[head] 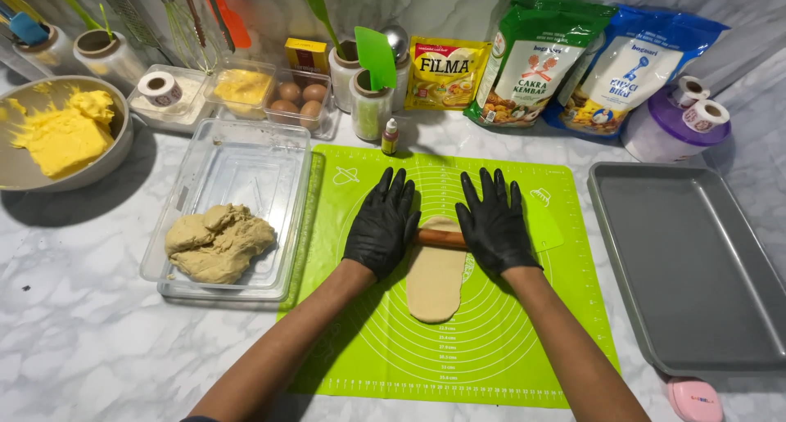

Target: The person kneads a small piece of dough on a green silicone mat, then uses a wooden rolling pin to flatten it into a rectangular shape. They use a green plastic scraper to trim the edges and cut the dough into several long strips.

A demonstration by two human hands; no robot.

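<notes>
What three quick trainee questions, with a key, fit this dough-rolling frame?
1. True or false: both gloved hands press on the rolling pin.
2. What lies under the flattened dough: A) grey tray, B) green mat, C) bare marble?
3. Where is the remaining dough lump?

Key:
1. True: left hand and right hand each cover one end.
2. B, the green mat.
3. In the clear container, left of the mat.
</notes>
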